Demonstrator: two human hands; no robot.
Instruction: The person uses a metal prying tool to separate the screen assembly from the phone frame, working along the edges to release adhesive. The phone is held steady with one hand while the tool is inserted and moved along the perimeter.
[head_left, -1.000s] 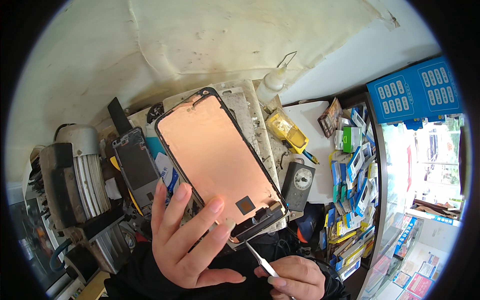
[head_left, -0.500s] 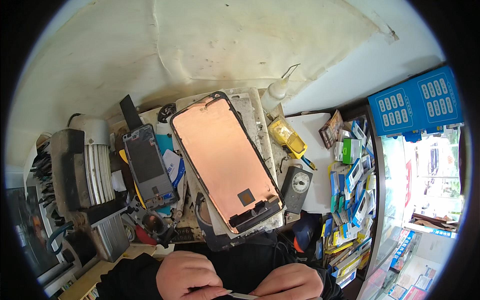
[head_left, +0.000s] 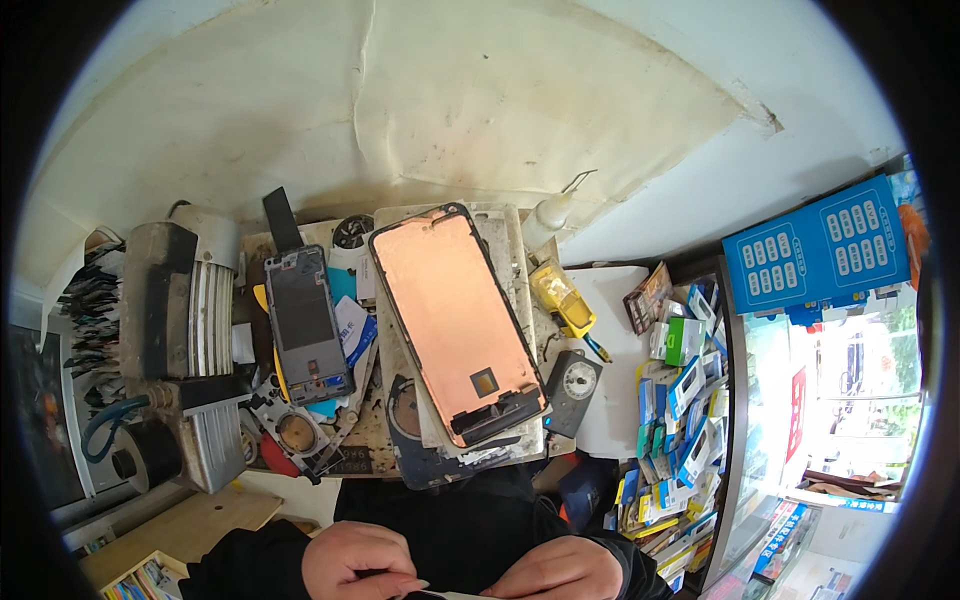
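At the lower edge my left hand is closed, thumb and fingers pinched at one end of a thin pale flat piece. My right hand curls over the other end of it. Most of this piece is cut off by the picture's edge, so its kind cannot be told. Ahead of my hands a phone screen panel lies with its copper-coloured back up, tilted on a stained work plate. To its left lies an opened phone body, a black flap projecting at its top.
At left stands a grey machine with a ribbed housing. Right of the plate are a yellow tool, a grey dial box and a needle-tipped bottle. Several small boxes pile up beside a glass case.
The view has shifted, so the bench appears a little lower and the right-hand items further left. Both hands sit slightly lower, still at the pale piece. The screen panel rests as before.
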